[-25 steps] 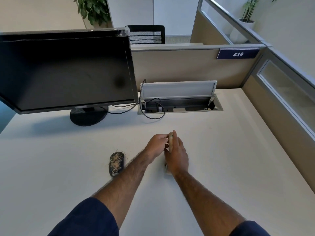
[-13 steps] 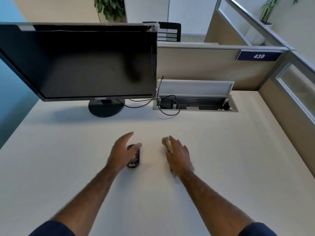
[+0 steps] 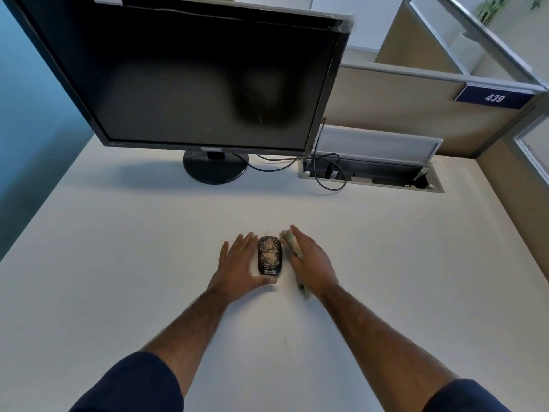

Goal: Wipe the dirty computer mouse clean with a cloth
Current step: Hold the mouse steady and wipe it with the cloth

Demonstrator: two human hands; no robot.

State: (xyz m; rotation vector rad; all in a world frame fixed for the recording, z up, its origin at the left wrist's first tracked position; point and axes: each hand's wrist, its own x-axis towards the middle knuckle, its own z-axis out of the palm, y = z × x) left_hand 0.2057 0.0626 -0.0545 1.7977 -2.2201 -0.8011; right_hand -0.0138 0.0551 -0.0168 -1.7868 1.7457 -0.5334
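Note:
A black computer mouse (image 3: 269,255), speckled with pale grit, lies on the white desk (image 3: 148,248) near its middle. My left hand (image 3: 237,267) rests flat against the mouse's left side, fingers along it and the thumb curled under its near end. My right hand (image 3: 310,261) sits just right of the mouse, closed on a bunched pale green-beige cloth (image 3: 292,245). The cloth pokes out past the fingertips, and a tail of it shows below the palm. A narrow gap separates cloth and mouse.
A large black monitor (image 3: 190,81) on a round base (image 3: 215,168) stands at the back left. Behind right, an open cable tray (image 3: 371,176) with a raised lid holds black cables (image 3: 329,179). Beige partition walls (image 3: 401,102) close off the back and right.
My left hand went from the cloth to the mouse and brought it right, beside my right hand. The camera view has shifted closer and lower over the desk.

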